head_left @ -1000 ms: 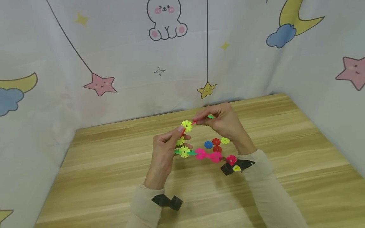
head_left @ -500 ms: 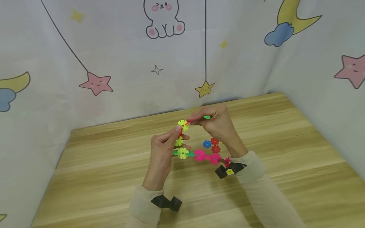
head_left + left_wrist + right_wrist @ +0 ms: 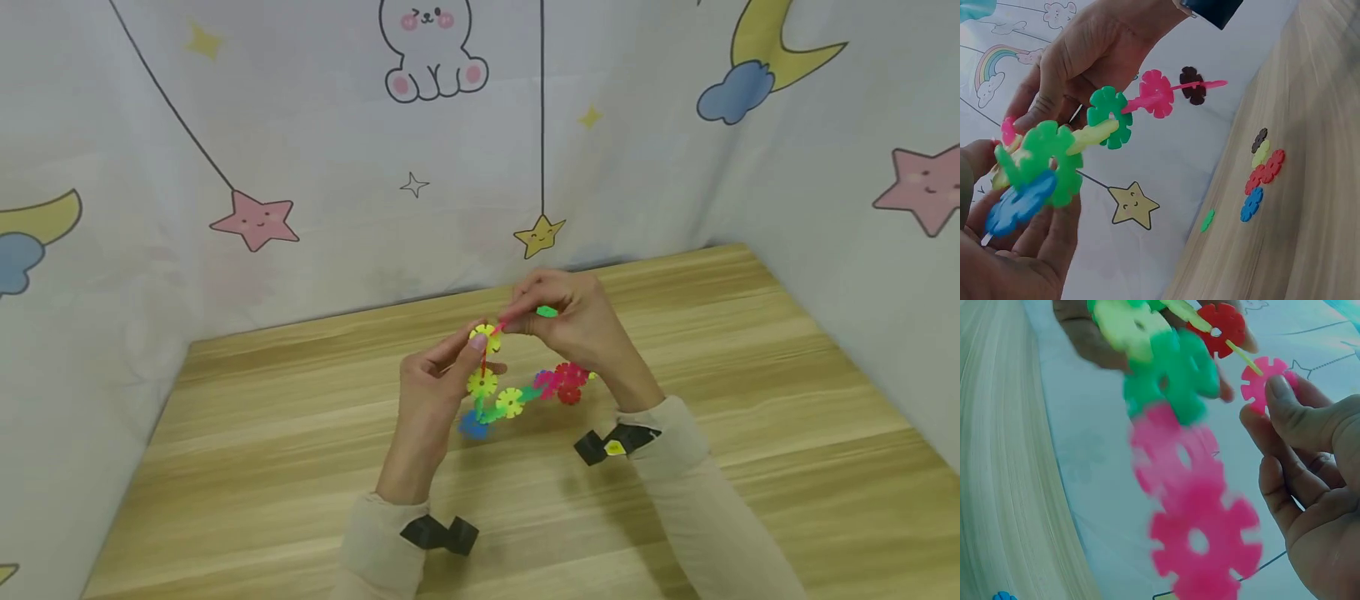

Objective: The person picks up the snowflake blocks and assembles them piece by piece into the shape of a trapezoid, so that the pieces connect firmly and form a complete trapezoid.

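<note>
In the head view, my left hand (image 3: 435, 375) pinches a yellow snowflake disc (image 3: 482, 334) at the top end of a chain of slotted plastic discs. My right hand (image 3: 577, 321) pinches a pink disc (image 3: 1254, 387) between thumb and fingertips, its edge right at that yellow disc. Below my left thumb the chain runs through a red disc (image 3: 1219, 331) and another yellow disc (image 3: 482, 383) to a blue disc (image 3: 1019, 203) at the corner. From there it bends right through green (image 3: 1110, 119) and pink discs (image 3: 1157, 94) to a dark brown disc (image 3: 1192, 85).
Several loose discs lie on the wooden table (image 3: 285, 467) beyond the chain: red (image 3: 1274, 165), yellow (image 3: 1261, 153), blue (image 3: 1252, 204), dark brown (image 3: 1259, 140) and green (image 3: 1208, 220). A white printed curtain (image 3: 330, 150) stands behind and beside the table.
The hanging chain has turned: its blue corner now shows below my left hand, and its pink stretch has swung up and right. Both hands keep their pinch, staying close together.
</note>
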The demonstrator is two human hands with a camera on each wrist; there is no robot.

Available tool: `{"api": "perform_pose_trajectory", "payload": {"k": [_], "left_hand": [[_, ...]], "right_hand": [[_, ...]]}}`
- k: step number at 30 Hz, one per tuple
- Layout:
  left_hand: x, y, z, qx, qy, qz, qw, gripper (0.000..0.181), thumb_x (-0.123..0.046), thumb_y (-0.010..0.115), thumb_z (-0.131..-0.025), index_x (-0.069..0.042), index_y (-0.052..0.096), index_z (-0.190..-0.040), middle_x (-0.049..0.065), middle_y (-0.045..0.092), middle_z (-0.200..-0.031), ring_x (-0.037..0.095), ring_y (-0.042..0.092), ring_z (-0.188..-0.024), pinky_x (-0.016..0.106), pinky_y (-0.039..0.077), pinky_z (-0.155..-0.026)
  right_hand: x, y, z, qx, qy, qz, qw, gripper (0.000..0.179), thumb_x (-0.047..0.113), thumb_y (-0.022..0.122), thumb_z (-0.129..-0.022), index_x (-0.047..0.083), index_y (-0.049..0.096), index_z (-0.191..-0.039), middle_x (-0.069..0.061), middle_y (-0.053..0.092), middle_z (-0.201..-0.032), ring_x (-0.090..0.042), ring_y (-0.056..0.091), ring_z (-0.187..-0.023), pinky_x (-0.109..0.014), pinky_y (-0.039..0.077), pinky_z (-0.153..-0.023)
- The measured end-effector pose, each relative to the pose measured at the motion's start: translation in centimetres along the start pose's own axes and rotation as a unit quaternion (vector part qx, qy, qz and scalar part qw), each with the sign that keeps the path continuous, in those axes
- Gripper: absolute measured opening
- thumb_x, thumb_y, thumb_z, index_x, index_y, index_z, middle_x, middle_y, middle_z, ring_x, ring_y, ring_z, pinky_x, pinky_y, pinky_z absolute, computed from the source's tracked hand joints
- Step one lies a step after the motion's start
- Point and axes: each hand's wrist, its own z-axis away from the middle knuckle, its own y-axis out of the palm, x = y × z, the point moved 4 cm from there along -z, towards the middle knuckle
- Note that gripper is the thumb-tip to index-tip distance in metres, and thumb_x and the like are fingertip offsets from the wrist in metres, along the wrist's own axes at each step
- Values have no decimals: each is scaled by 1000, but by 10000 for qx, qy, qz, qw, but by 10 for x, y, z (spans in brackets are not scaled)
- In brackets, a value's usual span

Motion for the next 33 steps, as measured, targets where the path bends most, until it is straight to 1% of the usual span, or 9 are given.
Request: {"api": "perform_pose_trajectory", "payload": {"k": [4, 9, 11, 15, 18, 22, 27, 30, 33], "left_hand": [[-3, 1, 0, -58, 233, 356, 9991, 31, -24, 72, -105, -10, 77, -132, 3, 83, -113, 17, 82, -76, 32, 67, -79], [-4, 2, 0, 1, 286, 610, 9977, 28, -17, 76, -102, -4, 78, -126, 0, 81, -94, 17, 79, -66, 29, 66, -65], [-5, 0, 0, -42, 275, 661, 9974, 28, -16, 77, -101, -2, 78, -125, 0, 81, -92, 17, 77, -64, 28, 65, -62], [-8, -7, 0, -158, 269, 661, 9973, 25, -16, 77, -101, -4, 79, -122, 0, 81, -93, 16, 77, -62, 26, 64, -62], [-13, -16, 0, -251, 329, 624, 9972, 26, -16, 77, -101, -2, 78, -123, 1, 81, -95, 17, 77, -61, 26, 64, -63], [-17, -24, 1, -248, 353, 598, 9973, 28, -16, 77, -101, -1, 77, -125, 2, 82, -102, 17, 77, -61, 25, 63, -63], [-17, -22, 1, -80, 325, 498, 9982, 27, -17, 77, -101, -4, 78, -124, 1, 82, -110, 18, 78, -63, 24, 63, -62], [-16, -19, 0, 91, 257, 379, 9989, 29, -19, 77, -101, -3, 77, -125, 2, 81, -112, 18, 79, -65, 26, 65, -63], [-14, -14, -1, 291, 237, 307, 9988, 31, -18, 78, -101, 0, 76, -126, 2, 81, -112, 19, 79, -67, 28, 66, -64]], "right_hand": [[2, 2, 2, 179, 63, 226, 9996, 13, -2, 88, -84, 8, 87, -93, -4, 77, -89, -14, 68, -84, -26, 59, -69], [2, -2, 5, 352, 302, 456, 9979, 12, 4, 87, -88, 11, 87, -97, -2, 80, -93, -15, 70, -85, -28, 60, -75], [2, -9, 8, 320, 506, 574, 9966, 11, 6, 85, -91, 11, 86, -100, -2, 81, -97, -15, 72, -87, -28, 61, -82], [-6, -28, 14, 45, 991, 703, 9926, 12, 12, 80, -97, 12, 84, -108, -8, 82, -106, -16, 75, -94, -25, 61, -87], [-21, -42, 22, -146, 1238, 701, 9897, 16, 15, 78, -100, 10, 82, -115, -12, 82, -113, -13, 76, -99, -22, 60, -84], [-53, -60, 42, -223, 1635, 786, 9832, 21, 13, 74, -102, 5, 79, -121, -18, 79, -120, -7, 74, -101, -17, 59, -86], [-93, -75, 75, -300, 2465, 586, 9669, 32, 7, 70, -104, -2, 69, -134, -27, 72, -133, -27, 74, -118, -12, 58, -92], [-111, -79, 90, -248, 2811, 768, 9563, 39, 5, 71, -103, -1, 65, -140, -25, 70, -139, -37, 71, -126, -16, 58, -95], [-121, -80, 99, 50, 2808, 1508, 9478, 41, 8, 75, -100, 4, 67, -140, -20, 72, -138, -38, 70, -124, -32, 60, -100]]}}
